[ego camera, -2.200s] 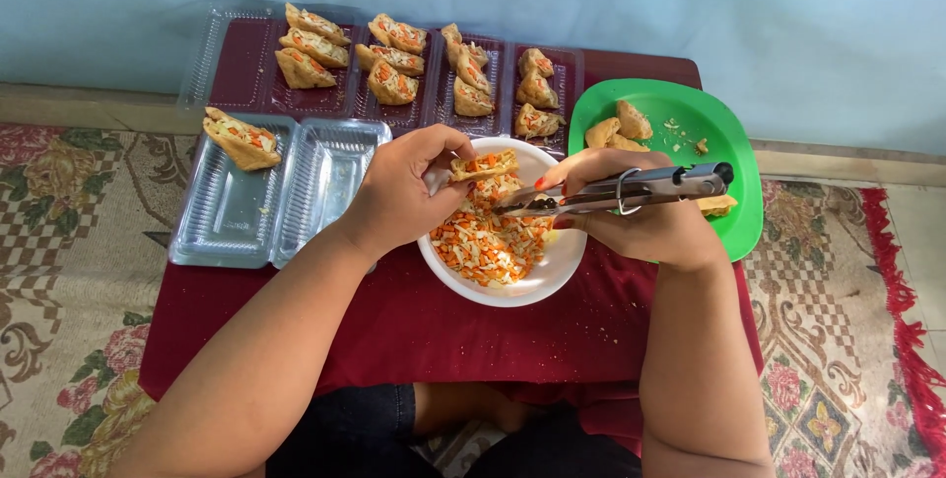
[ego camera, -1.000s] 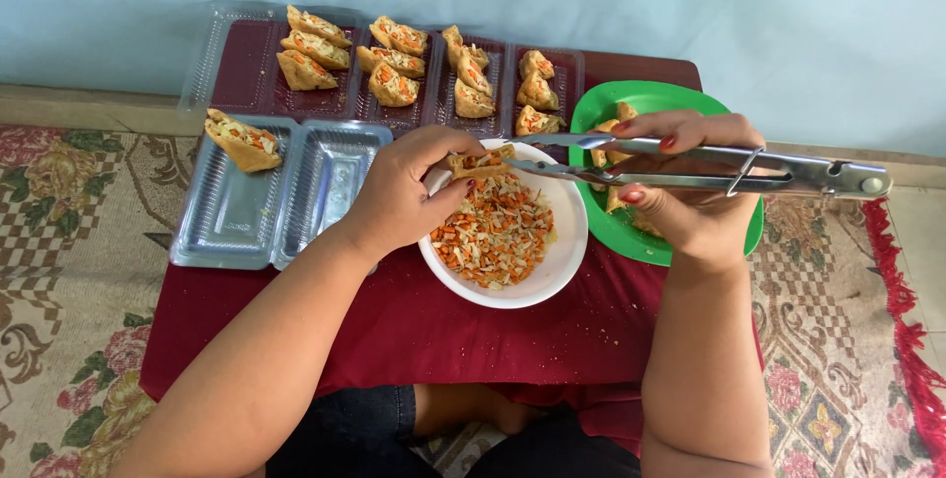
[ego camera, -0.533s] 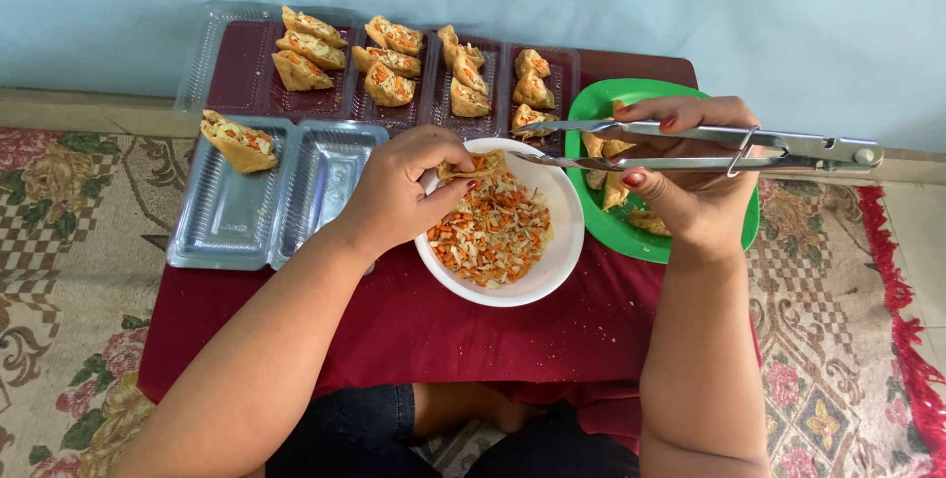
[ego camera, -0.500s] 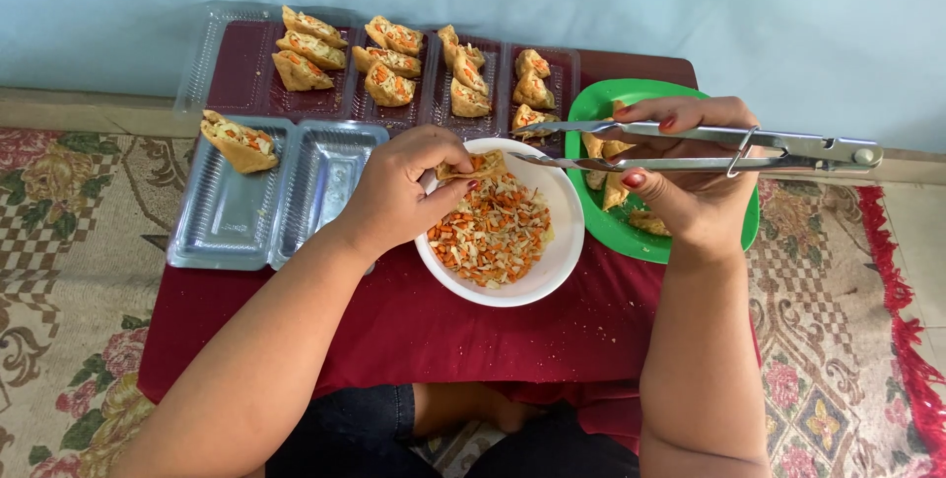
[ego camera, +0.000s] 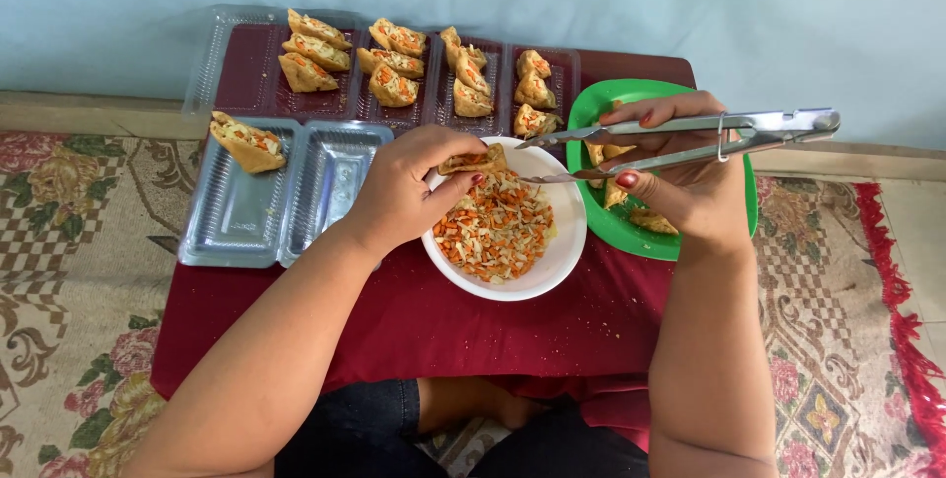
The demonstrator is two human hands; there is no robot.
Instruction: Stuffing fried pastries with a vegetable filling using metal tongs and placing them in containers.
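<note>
Fingers of the left hand (ego camera: 409, 187) are curled shut around a tan fried pocket (ego camera: 475, 159), pinching it at the far left rim of the white bowl (ego camera: 557, 256) with its open mouth turned right. Its long axis runs left to right, in line with the metal tongs (ego camera: 690, 138) coming from the right. The right hand (ego camera: 680, 182) is closed round the tongs' shiny arms, squeezing them nearly together; their tips lie just right of the pocket, over the filling (ego camera: 498, 227), a loose heap of orange and pale shreds. I cannot tell whether the tips carry any. The left hand is nearer the pocket. Beyond the right hand sits a green plate (ego camera: 591, 108) with more pockets. Far left, clear ridged plastic trays (ego camera: 325, 192) hold stuffed pockets (ego camera: 394, 64) on a dark red cloth (ego camera: 443, 325).
</note>
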